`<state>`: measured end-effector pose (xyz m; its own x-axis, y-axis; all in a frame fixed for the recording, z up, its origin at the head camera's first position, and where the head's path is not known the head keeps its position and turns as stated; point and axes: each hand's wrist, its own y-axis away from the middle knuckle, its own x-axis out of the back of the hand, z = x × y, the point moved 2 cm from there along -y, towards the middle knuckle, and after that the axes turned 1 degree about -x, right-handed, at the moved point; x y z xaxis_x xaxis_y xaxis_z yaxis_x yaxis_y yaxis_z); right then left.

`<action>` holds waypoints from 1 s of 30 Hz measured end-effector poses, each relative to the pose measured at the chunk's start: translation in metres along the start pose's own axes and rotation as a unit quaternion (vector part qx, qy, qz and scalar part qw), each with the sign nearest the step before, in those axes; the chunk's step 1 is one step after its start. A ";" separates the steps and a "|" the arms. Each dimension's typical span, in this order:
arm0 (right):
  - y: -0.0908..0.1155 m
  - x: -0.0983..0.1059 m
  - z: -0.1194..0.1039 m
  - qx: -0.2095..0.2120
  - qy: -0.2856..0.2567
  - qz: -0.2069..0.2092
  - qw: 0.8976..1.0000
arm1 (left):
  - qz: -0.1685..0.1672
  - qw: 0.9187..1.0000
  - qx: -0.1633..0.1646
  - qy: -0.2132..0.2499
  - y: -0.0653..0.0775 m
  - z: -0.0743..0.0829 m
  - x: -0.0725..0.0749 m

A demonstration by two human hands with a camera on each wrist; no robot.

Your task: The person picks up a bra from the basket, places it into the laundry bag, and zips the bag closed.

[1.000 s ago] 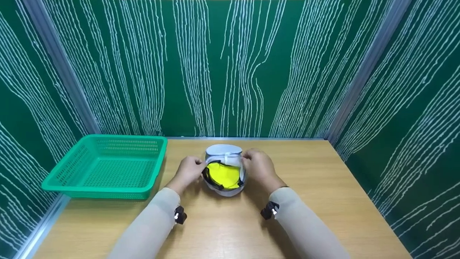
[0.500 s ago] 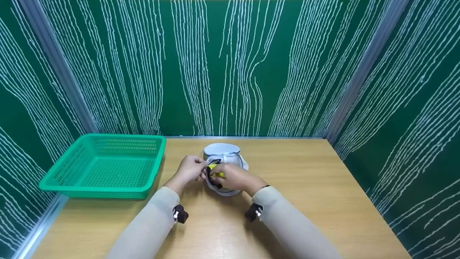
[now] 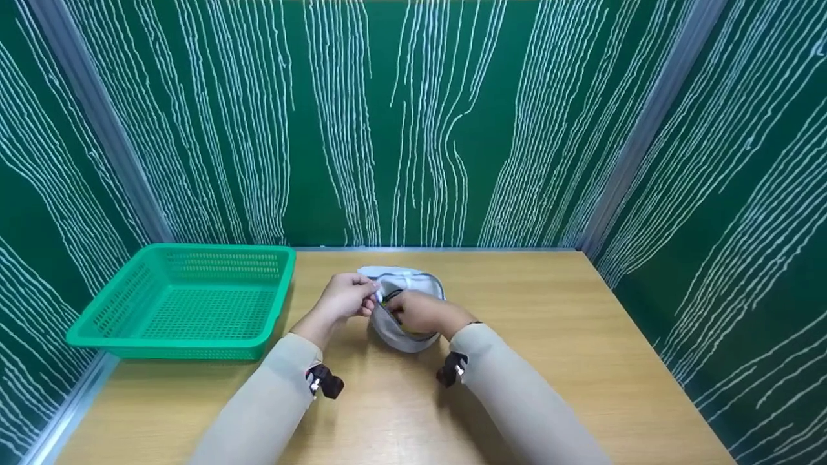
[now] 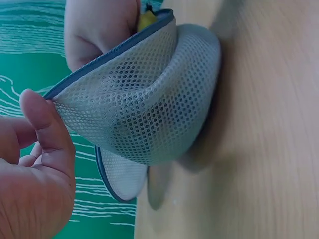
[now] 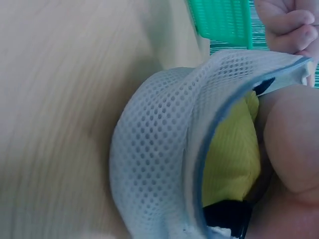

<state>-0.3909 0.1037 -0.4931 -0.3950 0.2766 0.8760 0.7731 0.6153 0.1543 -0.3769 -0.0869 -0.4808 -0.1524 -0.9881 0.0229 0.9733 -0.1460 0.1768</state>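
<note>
A whitish mesh laundry bag (image 3: 395, 334) with a grey zip edge stands open at the top on the table. My left hand (image 3: 344, 298) pinches the left side of its rim between thumb and finger. In the left wrist view, the bag's lid flap (image 4: 119, 179) hangs out at the far side. My right hand (image 3: 423, 313) reaches down into the bag, against a yellow cloth item (image 5: 232, 154) with black trim (image 5: 227, 216). The right fingertips are hidden inside, so I cannot tell whether they grip the cloth.
A green plastic basket (image 3: 174, 349) with slotted walls stands at the table's left. The wooden table (image 3: 549, 349) reaches back to green walls (image 3: 452, 213) with white streaky lines.
My right hand has moved from the bag's right rim into its opening, over the yellow cloth item, which now sits lower and mostly hidden. The left hand has pulled the left rim up.
</note>
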 end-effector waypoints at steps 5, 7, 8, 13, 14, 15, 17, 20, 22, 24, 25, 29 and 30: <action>0.001 0.001 0.005 -0.093 -0.060 -0.025 0.994 | 0.022 1.000 -0.003 0.019 0.005 0.008 0.001; 0.001 0.001 0.007 -0.118 -0.070 -0.034 0.990 | 0.039 0.999 -0.008 0.025 0.008 0.011 0.001; 0.001 0.001 0.008 -0.126 -0.071 -0.037 0.989 | 0.046 0.999 -0.012 0.026 0.008 0.011 0.002; 0.003 0.003 0.007 -0.112 -0.063 -0.042 0.991 | 0.057 0.998 -0.014 -0.006 0.012 0.009 0.003; 0.003 0.004 0.006 -0.099 -0.053 -0.042 0.993 | 0.055 0.998 -0.015 -0.029 0.012 0.008 0.003; 0.003 0.004 0.006 -0.088 -0.045 -0.043 0.994 | 0.052 0.997 -0.014 -0.057 0.013 0.007 0.003; 0.003 0.006 0.006 -0.070 -0.030 -0.040 0.996 | 0.040 0.990 -0.013 -0.135 0.015 0.005 0.001; 0.003 0.007 0.007 -0.058 -0.015 -0.041 0.997 | 0.016 0.969 -0.005 -0.247 0.018 0.000 -0.001; 0.004 0.008 0.006 -0.059 -0.017 -0.046 0.997 | -0.009 0.957 0.003 -0.290 0.021 -0.004 -0.003; 0.004 0.009 0.006 -0.054 -0.013 -0.055 0.997 | -0.042 0.953 0.016 -0.299 0.023 -0.008 -0.006; 0.004 0.009 0.006 -0.054 -0.012 -0.060 0.997 | -0.060 0.953 0.022 -0.295 0.024 -0.010 -0.007; 0.004 0.009 0.006 -0.046 0.001 -0.069 0.997 | -0.127 0.962 0.035 -0.241 0.028 -0.012 -0.010; 0.004 0.009 0.006 -0.045 0.002 -0.070 0.997 | -0.139 0.965 0.036 -0.219 0.028 -0.011 -0.011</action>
<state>-0.3943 0.1138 -0.4870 -0.5000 0.1902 0.8449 0.7524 0.5786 0.3150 -0.3462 -0.0804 -0.4871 -0.4787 -0.7934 0.3760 0.8727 -0.3829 0.3031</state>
